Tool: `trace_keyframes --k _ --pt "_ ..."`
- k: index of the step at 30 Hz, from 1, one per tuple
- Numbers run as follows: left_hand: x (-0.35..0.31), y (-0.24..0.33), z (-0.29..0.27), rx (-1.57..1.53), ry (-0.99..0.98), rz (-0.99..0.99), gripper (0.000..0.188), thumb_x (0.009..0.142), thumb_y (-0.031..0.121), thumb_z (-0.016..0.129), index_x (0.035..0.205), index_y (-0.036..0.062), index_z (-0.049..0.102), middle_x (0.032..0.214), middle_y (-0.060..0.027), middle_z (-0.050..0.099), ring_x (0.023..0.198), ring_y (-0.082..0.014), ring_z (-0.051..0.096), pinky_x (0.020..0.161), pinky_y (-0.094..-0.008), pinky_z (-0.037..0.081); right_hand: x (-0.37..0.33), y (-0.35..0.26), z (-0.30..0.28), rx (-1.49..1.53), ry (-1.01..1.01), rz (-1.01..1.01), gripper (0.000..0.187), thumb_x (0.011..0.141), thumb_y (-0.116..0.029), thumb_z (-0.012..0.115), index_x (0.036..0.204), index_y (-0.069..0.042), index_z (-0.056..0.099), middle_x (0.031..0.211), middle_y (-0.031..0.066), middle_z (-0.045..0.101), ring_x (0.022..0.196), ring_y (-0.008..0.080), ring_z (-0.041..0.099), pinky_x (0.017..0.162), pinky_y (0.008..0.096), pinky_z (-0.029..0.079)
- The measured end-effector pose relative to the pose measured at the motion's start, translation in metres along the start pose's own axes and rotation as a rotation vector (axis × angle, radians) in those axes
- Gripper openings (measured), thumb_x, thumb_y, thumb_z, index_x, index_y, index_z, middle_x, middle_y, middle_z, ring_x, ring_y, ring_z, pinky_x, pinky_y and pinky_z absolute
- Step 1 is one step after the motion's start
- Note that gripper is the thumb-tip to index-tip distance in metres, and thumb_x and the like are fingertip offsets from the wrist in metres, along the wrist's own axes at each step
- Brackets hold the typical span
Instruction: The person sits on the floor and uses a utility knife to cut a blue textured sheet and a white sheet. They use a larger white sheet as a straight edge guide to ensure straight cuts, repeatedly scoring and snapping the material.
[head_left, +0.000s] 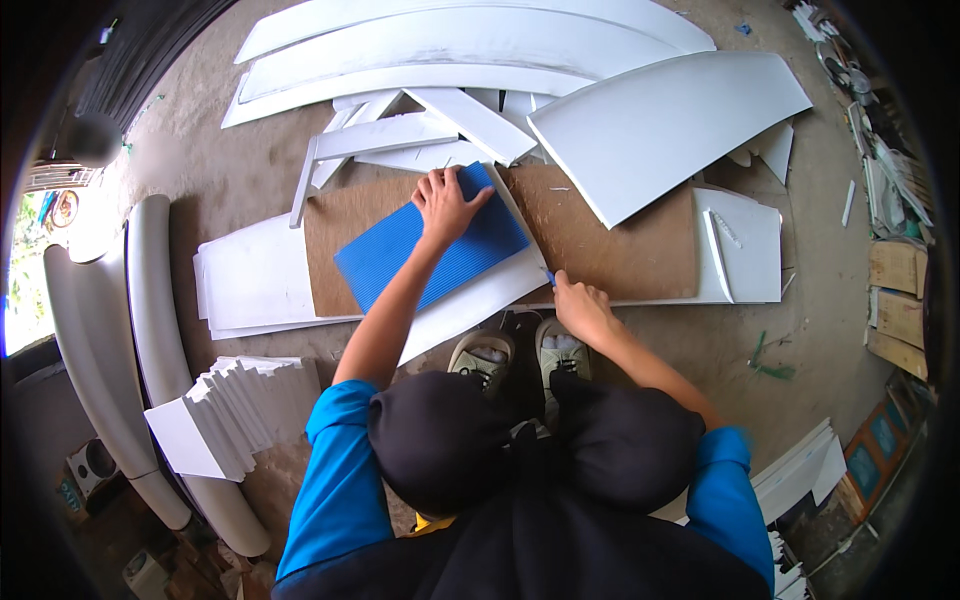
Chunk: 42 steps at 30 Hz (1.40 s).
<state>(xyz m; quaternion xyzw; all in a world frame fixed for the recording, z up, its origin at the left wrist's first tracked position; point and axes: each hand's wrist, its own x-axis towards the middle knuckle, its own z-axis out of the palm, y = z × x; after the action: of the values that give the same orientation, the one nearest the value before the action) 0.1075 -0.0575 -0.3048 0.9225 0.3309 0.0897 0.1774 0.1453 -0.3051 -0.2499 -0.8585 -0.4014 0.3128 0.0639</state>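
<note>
My left hand presses down on a blue ribbed sheet, its fingers spread near the upper edge. Beneath that sheet lies a slanted white panel, which shows along the right and lower sides. My right hand is closed around a small blue cutter knife. Its thin tip points up and left, close to the white panel's right edge; whether it touches is too small to tell. Both sheets rest across a brown board.
Large white panels are piled at the far side, with a wide curved one at right. White rectangular pieces stand stacked at left beside long rolls. My shoes are just below the work. Wooden boxes line the right.
</note>
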Motion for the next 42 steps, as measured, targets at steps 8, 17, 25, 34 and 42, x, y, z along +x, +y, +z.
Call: trace_keyframes --k 8,17,25,34,42 --pt "0.028 -0.003 -0.05 -0.021 -0.43 0.091 0.083 0.062 0.057 0.069 0.118 0.0007 0.045 0.103 -0.0209 0.055 0.101 -0.0341 0.051 0.086 -0.0432 0.04 -0.011 0.001 0.004 0.123 0.051 0.001 0.021 0.088 -0.021 0.042 0.09 0.0 0.043 0.064 0.0246 0.058 0.067 0.0424 0.059 0.059 0.0515 0.045" --pt "0.016 0.048 -0.164 -0.436 0.011 0.513 0.054 0.059 0.034 0.079 0.089 -0.003 0.054 0.076 -0.0195 0.062 0.07 -0.0295 0.063 0.065 -0.0351 0.05 -0.047 0.019 -0.121 0.464 0.298 -0.086 0.024 0.09 -0.026 0.047 0.094 -0.003 0.05 0.061 0.0238 0.053 0.061 0.0414 0.054 0.05 0.0467 0.038" --pt "-0.007 0.088 -0.276 -0.221 0.264 0.573 0.049 0.061 0.034 0.077 0.082 0.0003 0.048 0.072 -0.0145 0.058 0.068 -0.0273 0.06 0.062 -0.036 0.048 -0.093 0.006 -0.183 0.743 0.213 -0.153 0.03 0.092 -0.033 0.042 0.087 -0.004 0.05 0.046 0.0042 0.043 0.037 0.0132 0.044 0.039 0.0253 0.033" --pt "-0.061 0.102 -0.305 0.099 0.399 0.648 0.047 0.063 0.033 0.075 0.085 0.0018 0.048 0.078 -0.0103 0.055 0.075 -0.0232 0.058 0.066 -0.0336 0.05 -0.11 -0.01 -0.175 1.225 0.217 -0.317 0.036 0.088 -0.011 0.046 0.122 -0.003 0.036 0.083 0.0037 0.046 0.067 0.0088 0.049 0.057 0.0263 0.045" --pt "-0.08 0.104 -0.297 0.163 0.363 0.595 0.049 0.064 0.031 0.074 0.091 -0.0009 0.048 0.084 -0.0114 0.055 0.08 -0.0233 0.057 0.07 -0.0338 0.05 -0.11 -0.057 -0.185 0.854 0.48 -0.429 0.03 0.092 -0.008 0.039 0.122 -0.002 0.041 0.075 0.0044 0.051 0.048 0.0074 0.047 0.042 0.0222 0.038"
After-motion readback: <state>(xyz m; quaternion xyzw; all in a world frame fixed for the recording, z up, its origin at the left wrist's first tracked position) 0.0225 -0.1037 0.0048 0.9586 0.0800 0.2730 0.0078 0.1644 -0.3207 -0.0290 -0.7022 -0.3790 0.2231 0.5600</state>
